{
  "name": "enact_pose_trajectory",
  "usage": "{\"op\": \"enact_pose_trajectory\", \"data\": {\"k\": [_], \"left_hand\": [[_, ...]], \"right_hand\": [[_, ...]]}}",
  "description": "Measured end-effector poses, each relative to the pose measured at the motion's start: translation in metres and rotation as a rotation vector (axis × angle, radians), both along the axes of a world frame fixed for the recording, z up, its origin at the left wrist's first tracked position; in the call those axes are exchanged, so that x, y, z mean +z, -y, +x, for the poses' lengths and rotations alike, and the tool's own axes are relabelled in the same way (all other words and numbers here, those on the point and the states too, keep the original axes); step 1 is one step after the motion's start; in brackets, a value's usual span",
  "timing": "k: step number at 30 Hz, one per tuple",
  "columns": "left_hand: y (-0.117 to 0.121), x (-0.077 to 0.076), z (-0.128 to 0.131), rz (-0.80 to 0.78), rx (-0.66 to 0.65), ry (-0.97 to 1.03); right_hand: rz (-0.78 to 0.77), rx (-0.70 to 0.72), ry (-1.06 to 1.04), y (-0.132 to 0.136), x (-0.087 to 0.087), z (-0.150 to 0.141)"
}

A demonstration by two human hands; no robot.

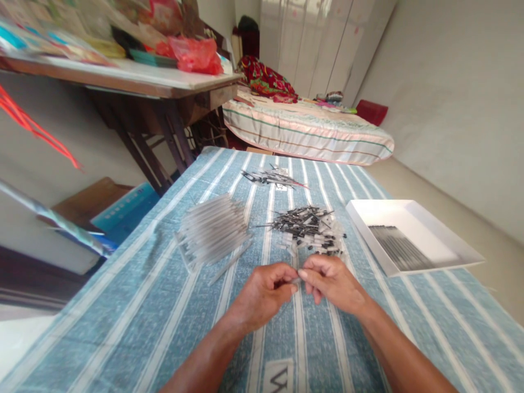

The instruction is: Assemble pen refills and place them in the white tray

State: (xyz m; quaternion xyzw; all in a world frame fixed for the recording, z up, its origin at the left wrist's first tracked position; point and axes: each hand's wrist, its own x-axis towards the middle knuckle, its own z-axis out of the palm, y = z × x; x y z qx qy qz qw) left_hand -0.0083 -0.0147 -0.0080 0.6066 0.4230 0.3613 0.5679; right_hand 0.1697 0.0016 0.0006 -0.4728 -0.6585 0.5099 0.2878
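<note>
My left hand [272, 289] and my right hand [329, 279] meet above the striped cloth, fingertips pinched close together. Something small and pale sits between them, mostly hidden by the fingers, and its kind cannot be made out. Just beyond the hands lies a loose pile of small black and whitish translucent parts [307, 226]. To the left is a stack of slim, translucent grey-white tubes [216, 226], with a single tube [231, 263] lying apart on its near side.
A shallow white box [442, 245] on the right holds a row of slim dark rods [399, 248]. Farther back lies a small heap of thin black and clear pieces [274, 176]. A cluttered side table [164, 82] stands left; a bed [307, 125] is behind.
</note>
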Motion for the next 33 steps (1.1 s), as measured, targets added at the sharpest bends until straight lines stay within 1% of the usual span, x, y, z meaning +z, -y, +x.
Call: {"op": "enact_pose_trajectory", "data": {"k": [2, 6, 8, 12, 15, 17, 24, 27, 29, 31, 33], "left_hand": [[0.001, 0.000, 0.000, 0.077, 0.002, -0.065], [0.002, 0.002, 0.002, 0.284, 0.027, -0.261], [0.002, 0.004, 0.001, 0.356, 0.036, -0.325], [-0.001, 0.010, -0.004, 0.393, 0.014, -0.395], [-0.003, 0.015, -0.009, 0.412, -0.059, -0.467], [-0.004, 0.015, -0.009, 0.433, -0.094, -0.510], [-0.003, 0.008, -0.006, 0.525, -0.019, -0.592], [-0.003, 0.008, -0.006, 0.509, 0.041, -0.571], [-0.003, 0.009, -0.007, 0.437, 0.116, -0.529], [-0.003, 0.010, -0.008, 0.311, 0.208, -0.452], [-0.004, 0.010, -0.008, 0.172, 0.283, -0.334]], "right_hand": [[-0.019, -0.011, 0.016, 0.001, -0.001, -0.002], [-0.084, -0.054, 0.021, 0.002, -0.005, -0.006], [-0.093, -0.075, 0.010, 0.003, -0.007, -0.006], [-0.021, -0.076, 0.003, 0.001, -0.002, -0.002], [0.022, -0.072, 0.017, -0.001, 0.005, 0.003], [0.035, -0.074, 0.033, -0.004, 0.009, 0.005], [0.007, -0.085, 0.087, -0.010, 0.016, -0.003], [0.020, -0.067, 0.077, -0.014, 0.021, -0.005], [0.047, -0.089, 0.041, -0.018, 0.024, -0.001], [0.085, -0.176, -0.010, -0.023, 0.026, 0.008], [0.115, -0.277, -0.028, -0.028, 0.026, 0.020]]}}
